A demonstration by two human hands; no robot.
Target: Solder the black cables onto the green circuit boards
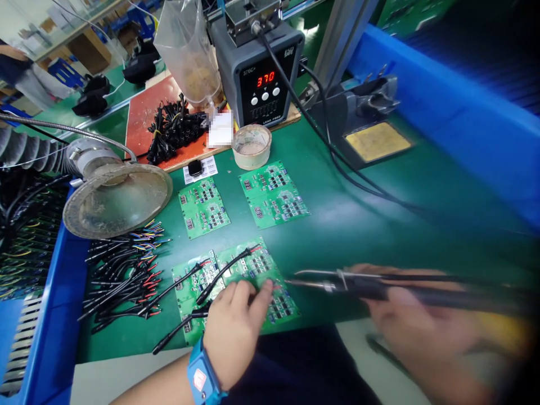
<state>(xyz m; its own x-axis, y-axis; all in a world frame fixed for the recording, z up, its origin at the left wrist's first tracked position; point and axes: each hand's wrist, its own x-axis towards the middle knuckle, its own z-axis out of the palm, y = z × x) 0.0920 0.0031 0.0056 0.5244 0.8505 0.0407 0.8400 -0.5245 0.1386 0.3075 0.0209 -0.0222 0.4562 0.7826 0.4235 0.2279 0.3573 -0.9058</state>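
My left hand point(236, 326), with a blue wrist strap, rests on a green circuit board point(257, 281) near the front edge of the mat, fingers curled and pinching a black cable against it. My right hand point(405, 320), blurred by motion, is wrapped round a black soldering iron point(363, 284) whose metal tip points left at the board beside my left fingertips. A second board point(192, 287) with black leads attached lies just left of it.
Two more green boards point(203, 206) point(273, 194) lie further back. A pile of black wires with coloured ends point(122, 270) lies left, under a metal fume funnel point(116, 197). Behind stand a soldering station reading 370 point(261, 79), a tape roll point(252, 146) and an iron stand point(367, 118).
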